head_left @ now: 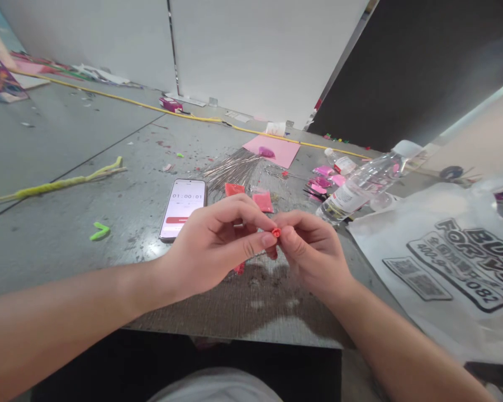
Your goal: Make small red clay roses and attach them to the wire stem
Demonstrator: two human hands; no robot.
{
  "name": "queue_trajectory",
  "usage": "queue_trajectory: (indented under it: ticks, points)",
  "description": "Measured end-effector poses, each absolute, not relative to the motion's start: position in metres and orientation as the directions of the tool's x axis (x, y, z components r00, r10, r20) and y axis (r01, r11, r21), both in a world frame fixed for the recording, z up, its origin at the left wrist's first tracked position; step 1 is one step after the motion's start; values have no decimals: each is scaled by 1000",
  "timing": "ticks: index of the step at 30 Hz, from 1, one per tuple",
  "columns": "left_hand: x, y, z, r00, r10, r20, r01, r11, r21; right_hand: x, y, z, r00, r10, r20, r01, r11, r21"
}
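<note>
Left hand (213,240) and right hand (316,257), both grips pinched nearly closed on a small red piece (276,232), right of the phone (183,195) showing 01:00:01! Farther right of the phone, a bag (402,248) reads "FOR YO".

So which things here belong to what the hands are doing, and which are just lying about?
Belongs, as far as I can judge:
- red piece, pinched between left hand and right hand
- red packet and pink packet, probably

Probably just lying about:
- phone, timer showing
- large bottle
- bag
- bent green piece

Wires: can't tell.
</note>
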State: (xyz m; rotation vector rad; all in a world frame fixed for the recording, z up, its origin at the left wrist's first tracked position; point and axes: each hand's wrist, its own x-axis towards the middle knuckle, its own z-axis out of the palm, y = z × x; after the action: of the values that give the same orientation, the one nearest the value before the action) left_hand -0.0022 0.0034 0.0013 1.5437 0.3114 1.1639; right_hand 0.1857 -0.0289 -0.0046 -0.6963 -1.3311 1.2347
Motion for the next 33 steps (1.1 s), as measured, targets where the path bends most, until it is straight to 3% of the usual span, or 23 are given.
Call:
queue_trajectory:
  ticks: [14,33]
  points:
    - [-2,8,-2,419,742,523,-130,-521,844,188,-34,0,-109,963,245,-216,218,-952]
    - [-2,9,-3,431,718,547,-171,-530,830,186,-34,3,-112,967,228,-239,196,-951]
